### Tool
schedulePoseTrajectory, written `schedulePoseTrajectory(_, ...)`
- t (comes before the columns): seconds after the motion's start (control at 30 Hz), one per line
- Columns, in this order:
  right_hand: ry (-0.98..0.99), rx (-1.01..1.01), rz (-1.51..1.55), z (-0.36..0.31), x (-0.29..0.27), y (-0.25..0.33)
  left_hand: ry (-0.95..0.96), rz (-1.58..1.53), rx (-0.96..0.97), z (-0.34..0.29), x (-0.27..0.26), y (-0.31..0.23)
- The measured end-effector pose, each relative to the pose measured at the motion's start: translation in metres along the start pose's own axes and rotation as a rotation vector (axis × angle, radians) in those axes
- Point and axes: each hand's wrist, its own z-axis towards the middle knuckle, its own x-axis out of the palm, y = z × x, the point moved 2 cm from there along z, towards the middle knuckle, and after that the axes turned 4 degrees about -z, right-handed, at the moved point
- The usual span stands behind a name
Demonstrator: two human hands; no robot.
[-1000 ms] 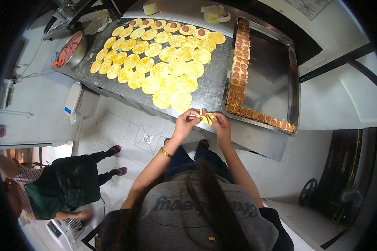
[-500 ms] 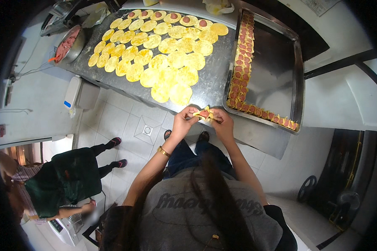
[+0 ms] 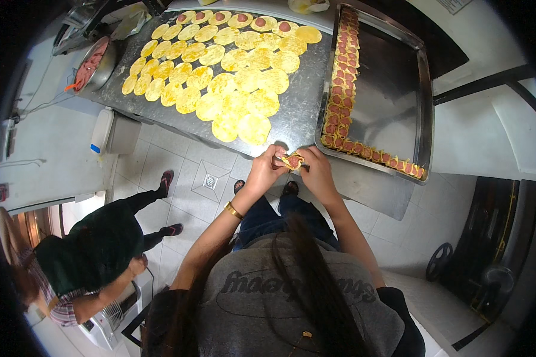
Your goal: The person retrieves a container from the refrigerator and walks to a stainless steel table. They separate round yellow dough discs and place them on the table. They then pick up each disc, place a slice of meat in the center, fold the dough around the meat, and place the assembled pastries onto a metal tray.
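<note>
Between my two hands, at the table's near edge, is a dumpling [image 3: 292, 161], a yellow wrapper gathered around pink meat filling. My left hand [image 3: 267, 168] pinches its left side and my right hand [image 3: 317, 172] pinches its right side. Ahead of my hands, round yellow wrappers [image 3: 255, 128] lie in overlapping rows on the dark metal table [image 3: 301, 113]. Several wrappers in the far row carry a ball of meat [image 3: 260, 22]. To the right, a metal tray [image 3: 421, 89] holds finished-looking dumplings [image 3: 345, 89] along its left side and near edge.
A metal bowl of pink meat [image 3: 99, 64] with an orange-handled utensil stands at the table's far left. A white bin [image 3: 114, 134] is beside the table. Another person in a dark apron [image 3: 95, 247] stands at the left, near a white appliance [image 3: 104, 321]. A plastic bag [image 3: 308, 6] lies at the back.
The wrapper's outstretched corners are now drawn in closer around the meat, and my hands have come nearer together. The other person's arm and body have shifted.
</note>
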Motion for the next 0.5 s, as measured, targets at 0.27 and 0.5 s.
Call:
schedulePoseTrajectory(0.27, 0.033, 0.003, -0.01, -0.005, 0.005, 0.0, 0.0, 0.154, 0.118, -0.004, 0.002, -0.007)
schedulePoseTrajectory(0.5, 0.021, 0.021, 0.023, -0.006, 0.006, 0.006, 0.04, 0.09, 0.135, -0.001, 0.002, 0.0)
